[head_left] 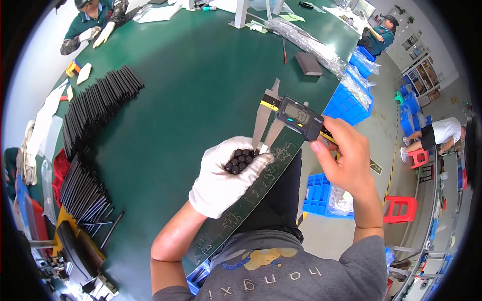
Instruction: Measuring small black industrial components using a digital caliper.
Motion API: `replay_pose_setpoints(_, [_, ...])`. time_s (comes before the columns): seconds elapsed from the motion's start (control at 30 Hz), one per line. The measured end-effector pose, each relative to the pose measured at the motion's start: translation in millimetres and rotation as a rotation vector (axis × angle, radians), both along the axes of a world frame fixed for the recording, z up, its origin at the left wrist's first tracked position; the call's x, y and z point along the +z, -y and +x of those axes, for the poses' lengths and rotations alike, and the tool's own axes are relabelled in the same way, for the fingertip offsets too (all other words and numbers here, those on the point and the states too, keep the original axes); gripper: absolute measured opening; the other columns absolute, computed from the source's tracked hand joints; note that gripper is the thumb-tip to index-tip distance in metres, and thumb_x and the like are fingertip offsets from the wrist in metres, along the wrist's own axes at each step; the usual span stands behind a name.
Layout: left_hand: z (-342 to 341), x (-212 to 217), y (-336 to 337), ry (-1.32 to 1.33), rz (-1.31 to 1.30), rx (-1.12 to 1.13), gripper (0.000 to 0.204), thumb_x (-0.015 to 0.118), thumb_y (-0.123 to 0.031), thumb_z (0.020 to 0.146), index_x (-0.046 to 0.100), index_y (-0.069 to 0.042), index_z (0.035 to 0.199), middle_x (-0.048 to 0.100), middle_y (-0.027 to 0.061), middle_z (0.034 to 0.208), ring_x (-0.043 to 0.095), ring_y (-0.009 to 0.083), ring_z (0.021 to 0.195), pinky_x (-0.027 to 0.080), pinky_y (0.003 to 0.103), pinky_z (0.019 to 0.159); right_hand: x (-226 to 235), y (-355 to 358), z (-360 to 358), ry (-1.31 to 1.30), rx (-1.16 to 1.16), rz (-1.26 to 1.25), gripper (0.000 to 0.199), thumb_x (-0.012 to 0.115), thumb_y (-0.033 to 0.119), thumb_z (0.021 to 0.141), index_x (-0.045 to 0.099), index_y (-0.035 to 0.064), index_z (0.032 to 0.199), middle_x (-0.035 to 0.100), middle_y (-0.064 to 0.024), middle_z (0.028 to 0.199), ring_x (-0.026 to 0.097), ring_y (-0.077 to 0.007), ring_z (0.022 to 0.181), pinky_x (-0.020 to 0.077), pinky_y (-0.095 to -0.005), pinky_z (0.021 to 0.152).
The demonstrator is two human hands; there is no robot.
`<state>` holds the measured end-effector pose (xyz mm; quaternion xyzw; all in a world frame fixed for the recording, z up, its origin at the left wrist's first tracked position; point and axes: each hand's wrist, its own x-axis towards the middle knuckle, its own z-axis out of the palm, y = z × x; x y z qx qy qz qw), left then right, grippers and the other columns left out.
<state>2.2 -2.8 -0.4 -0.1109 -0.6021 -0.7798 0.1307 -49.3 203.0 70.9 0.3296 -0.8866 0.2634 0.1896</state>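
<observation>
My left hand (221, 175), in a white glove, is closed round a bundle of thin black rods (240, 160), their round ends facing up. Bare, my right hand (346, 155) grips a digital caliper (299, 116) by its body, with the display turned upward. The caliper's jaws point down toward the rods, close to my left thumb and fingertips; whether they touch a rod I cannot tell. On the left of the green table (175, 100) lies a long curved row of black rods (98, 108). Nearer, more black rods (85, 190) lie in a second group.
A dark brown block (308, 64) and a long plastic-wrapped bundle (306, 42) lie at the far right. Blue crates (346, 103) stand beside the table, with a red stool (400, 209) on the floor. A co-worker (93, 25) sits at the far left edge.
</observation>
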Motion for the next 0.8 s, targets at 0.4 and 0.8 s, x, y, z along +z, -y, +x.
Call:
replay_pose_setpoints(0.4, [3.4, 17.3, 1.8, 0.137, -0.101, -0.041, 0.012, 0.069, 0.003, 0.078, 0.062, -0.001, 0.086, 0.063, 0.0029, 0.076, 0.06, 0.0072, 0.071, 0.048, 0.021, 0.063, 9.9, -0.7, -4.9, -0.004, -0.037, 0.086, 0.027, 0.076, 0.023, 0.069, 0.063, 0.0044, 0.084, 0.061, -0.0054, 0.067, 0.053, -0.0197, 0.048, 0.0398, -0.028, 0.044])
replay_pose_setpoints(0.8, [7.1, 12.3, 1.9, 0.105, -0.028, -0.027, 0.015, 0.067, 0.006, 0.077, 0.062, 0.001, 0.09, 0.067, 0.0088, 0.088, 0.065, 0.0133, 0.082, 0.052, 0.025, 0.073, 6.4, -2.8, -4.0, -0.058, -0.027, 0.103, 0.03, 0.075, 0.03, 0.069, 0.062, 0.0066, 0.082, 0.059, -0.0049, 0.064, 0.055, -0.0207, 0.049, 0.0399, -0.0298, 0.043])
